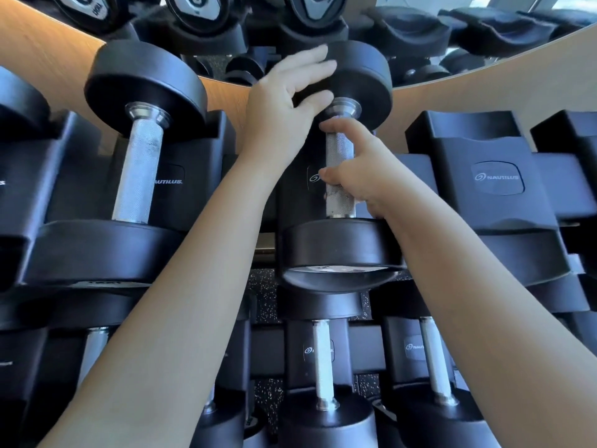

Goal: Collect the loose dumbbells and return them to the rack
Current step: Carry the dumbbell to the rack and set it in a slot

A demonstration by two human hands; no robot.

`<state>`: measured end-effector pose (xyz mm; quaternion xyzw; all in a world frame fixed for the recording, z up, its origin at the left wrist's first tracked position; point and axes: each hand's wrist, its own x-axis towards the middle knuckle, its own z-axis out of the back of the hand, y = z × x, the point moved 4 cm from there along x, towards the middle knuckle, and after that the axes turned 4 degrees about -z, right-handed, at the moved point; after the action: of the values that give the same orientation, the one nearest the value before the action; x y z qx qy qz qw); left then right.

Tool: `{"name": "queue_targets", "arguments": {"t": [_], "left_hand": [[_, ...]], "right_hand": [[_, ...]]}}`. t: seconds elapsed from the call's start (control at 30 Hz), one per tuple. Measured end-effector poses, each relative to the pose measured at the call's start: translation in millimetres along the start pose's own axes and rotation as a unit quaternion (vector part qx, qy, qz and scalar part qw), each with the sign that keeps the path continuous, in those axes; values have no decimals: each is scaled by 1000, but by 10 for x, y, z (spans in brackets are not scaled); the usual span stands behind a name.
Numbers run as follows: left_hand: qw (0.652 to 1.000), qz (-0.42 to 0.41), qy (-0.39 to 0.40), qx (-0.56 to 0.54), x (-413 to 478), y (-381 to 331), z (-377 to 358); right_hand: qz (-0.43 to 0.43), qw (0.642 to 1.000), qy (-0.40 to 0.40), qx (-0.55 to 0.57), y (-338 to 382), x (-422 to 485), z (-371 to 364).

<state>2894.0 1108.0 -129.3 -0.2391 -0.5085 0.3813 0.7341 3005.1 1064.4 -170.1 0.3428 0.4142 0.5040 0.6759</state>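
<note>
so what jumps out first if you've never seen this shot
Two bare arms reach up the middle to one dumbbell in the upper row: the right hand grips its knurled handle, the left hand rests on its far head. An empty Nautilus cradle sits right of it, a second dumbbell left.

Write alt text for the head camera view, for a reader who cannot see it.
The right hand grips the knurled handle of a black dumbbell on the top tier of a Nautilus rack, while the left hand rests on its far head. A second dumbbell sits to its left, an empty cradle to its right.
</note>
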Motion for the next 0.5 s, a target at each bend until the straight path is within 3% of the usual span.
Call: {"name": "queue_targets", "arguments": {"t": [0.5], "left_hand": [[998,49,46,-18,-783,-152,118]], "right_hand": [[13,999,44,-19,-43,-200,117]]}}
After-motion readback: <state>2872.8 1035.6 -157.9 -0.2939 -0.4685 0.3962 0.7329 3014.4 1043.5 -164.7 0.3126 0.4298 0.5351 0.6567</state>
